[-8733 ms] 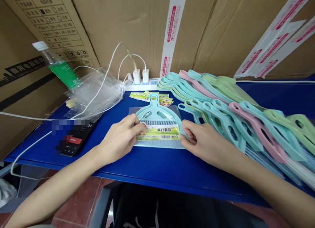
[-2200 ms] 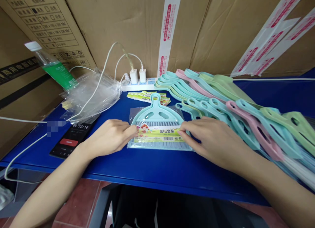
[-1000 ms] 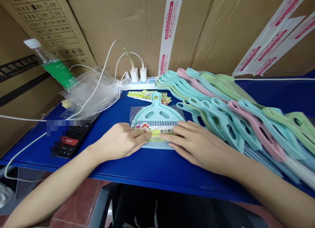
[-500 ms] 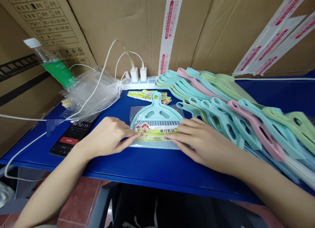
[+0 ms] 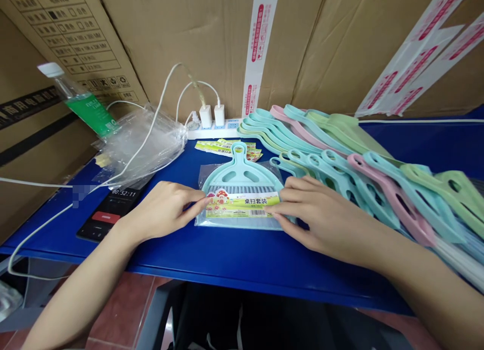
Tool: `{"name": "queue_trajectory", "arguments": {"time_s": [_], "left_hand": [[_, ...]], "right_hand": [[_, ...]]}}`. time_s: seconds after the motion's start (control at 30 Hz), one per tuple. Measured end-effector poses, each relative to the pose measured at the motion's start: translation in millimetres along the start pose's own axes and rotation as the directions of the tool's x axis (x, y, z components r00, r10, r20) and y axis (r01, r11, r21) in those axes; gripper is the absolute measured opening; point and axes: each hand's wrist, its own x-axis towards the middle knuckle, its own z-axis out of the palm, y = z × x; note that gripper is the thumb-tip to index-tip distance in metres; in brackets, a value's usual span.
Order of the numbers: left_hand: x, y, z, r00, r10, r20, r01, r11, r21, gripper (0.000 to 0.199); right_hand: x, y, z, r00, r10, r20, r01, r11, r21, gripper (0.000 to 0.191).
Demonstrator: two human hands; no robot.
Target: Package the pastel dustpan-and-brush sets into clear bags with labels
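A mint-green dustpan [image 5: 240,176] with a grey bristle brush lies flat in a clear plastic bag [image 5: 238,223], under a yellow-green label card [image 5: 242,207]. My left hand [image 5: 162,211] grips the bag at the card's left end. My right hand [image 5: 317,214] holds the bag's right side, fingers across its edge. The bag rests on a blue table [image 5: 227,261]. The brush's lower part shows only dimly through the plastic, behind the card.
Several pastel dustpans [image 5: 363,188] lie overlapped to the right. Behind stand a power strip [image 5: 212,130] with chargers, loose labels [image 5: 227,149], crumpled plastic bags [image 5: 143,148], a green-labelled bottle [image 5: 81,100] and a black timer [image 5: 109,209]. Cardboard boxes [image 5: 170,37] form the back.
Both hands have slid outward from the label to the bag's sides, leaving the card fully visible. The bag has shifted slightly left.
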Motion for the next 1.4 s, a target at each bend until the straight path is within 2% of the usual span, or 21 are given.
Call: {"name": "queue_trajectory", "arguments": {"time_s": [0.13,0.37,0.6,0.8,0.9,1.13,1.27,1.4], "left_hand": [[0.7,-0.1,1.5,0.999,-0.040,0.027,0.041,0.998,-0.038,0.041],[0.6,-1.8,5.7,0.996,-0.081,0.032,0.082,0.995,-0.064,0.031],[2.5,-2.1,6.3,0.993,-0.096,0.071,0.100,0.994,-0.048,0.023],[3.5,-1.5,8.0,0.991,-0.101,0.093,0.107,0.992,-0.065,0.021],[3.4,-2.4,10.7,0.988,-0.122,0.099,0.134,0.984,-0.120,0.022],[3.4,-4.7,11.1,0.988,-0.118,0.096,0.139,0.956,-0.260,0.023],[2.9,-7.1,9.2,0.989,-0.112,0.099,0.140,0.924,-0.356,0.024],[1.3,-10.7,8.4,0.982,-0.121,0.143,0.175,0.865,-0.470,0.025]], "right_hand": [[-0.4,4.3,-5.1,1.000,0.024,0.003,-0.023,0.998,-0.056,0.032],[-2.9,7.6,-10.8,0.988,0.130,0.083,-0.123,0.989,-0.077,0.026],[-2.4,4.7,-7.3,0.978,0.195,0.071,-0.185,0.974,-0.131,0.026],[-0.7,2.3,-7.2,0.944,0.293,0.150,-0.275,0.952,-0.131,0.028],[1.8,1.8,-4.9,0.928,0.323,0.187,-0.304,0.945,-0.123,0.022],[5.2,0.7,-2.8,0.915,0.358,0.188,-0.372,0.927,0.048,0.022],[6.2,-1.7,-5.3,0.924,0.364,0.116,-0.381,0.902,0.206,0.025],[9.1,-7.0,-11.2,0.903,0.427,0.051,-0.417,0.842,0.343,0.023]]}}
